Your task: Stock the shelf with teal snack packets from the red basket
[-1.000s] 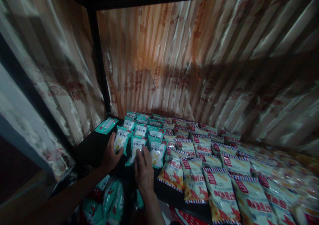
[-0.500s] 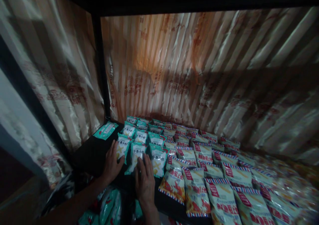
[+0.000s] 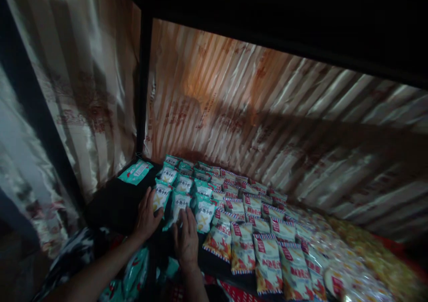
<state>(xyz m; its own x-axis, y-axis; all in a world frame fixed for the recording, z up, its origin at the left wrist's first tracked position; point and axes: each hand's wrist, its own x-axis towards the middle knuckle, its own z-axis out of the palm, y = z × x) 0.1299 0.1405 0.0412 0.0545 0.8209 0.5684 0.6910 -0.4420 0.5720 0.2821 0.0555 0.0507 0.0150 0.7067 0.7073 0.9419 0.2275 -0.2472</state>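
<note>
Teal and white snack packets stand in rows on a dark shelf. My left hand (image 3: 149, 219) lies against the side of the front-left snack packet (image 3: 161, 198), its fingers stretched out and the thumb apart. My right hand (image 3: 187, 244) rests with extended fingers on the lower front of the middle snack packet (image 3: 181, 203), covering part of it. To its right stands another teal snack packet (image 3: 204, 214), untouched. A single teal packet (image 3: 136, 172) lies flat at the back left with its label side up.
Red, white and blue snack bags (image 3: 242, 248) fill rows to the right. Beyond them lie clear-wrapped items (image 3: 334, 248) and yellowish packs (image 3: 371, 248). More teal packets (image 3: 135, 271) sit below the shelf's front edge. A dark post (image 3: 144, 83) stands at the back corner before striped sheeting.
The view has tilted and turned slightly right, showing more of the right side. My hands stay at the same two teal packets, with little movement relative to them.
</note>
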